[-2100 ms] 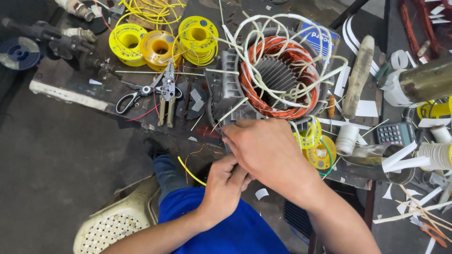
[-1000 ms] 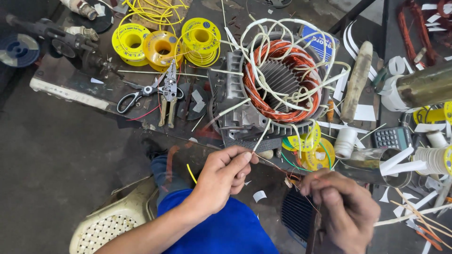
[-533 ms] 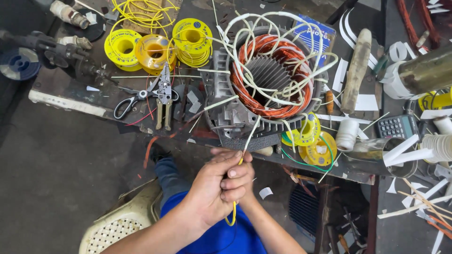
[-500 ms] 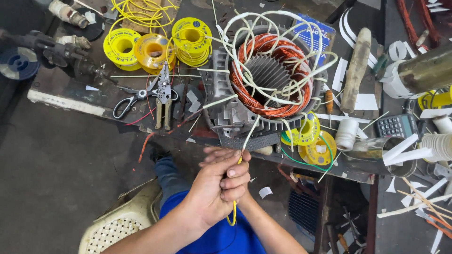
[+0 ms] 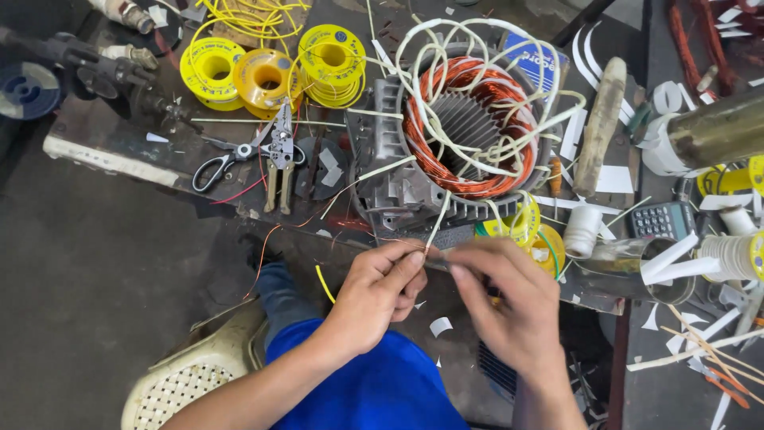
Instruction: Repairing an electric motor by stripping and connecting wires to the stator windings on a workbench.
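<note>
A grey motor stator [image 5: 398,171] with copper windings [image 5: 469,119] and several white sleeved leads sits on the workbench. One white lead [image 5: 437,221] runs down from it to my hands. My left hand [image 5: 380,291] pinches the lead's end between thumb and fingers just below the bench edge. My right hand [image 5: 509,299] meets it from the right, fingertips closed on the same lead end. A short yellow wire piece [image 5: 323,283] hangs beside my left hand.
Scissors [image 5: 227,159] and pliers [image 5: 280,155] lie left of the stator. Yellow wire spools [image 5: 267,72] stand at the back left. A wooden handle [image 5: 598,123], white tape roll [image 5: 583,229], calculator [image 5: 667,219] and paper scraps crowd the right. A plastic stool [image 5: 191,374] is below.
My right hand was out of sight half a second ago; it has come back up and now grips the lead end next to my left hand. The left hand has stayed put.
</note>
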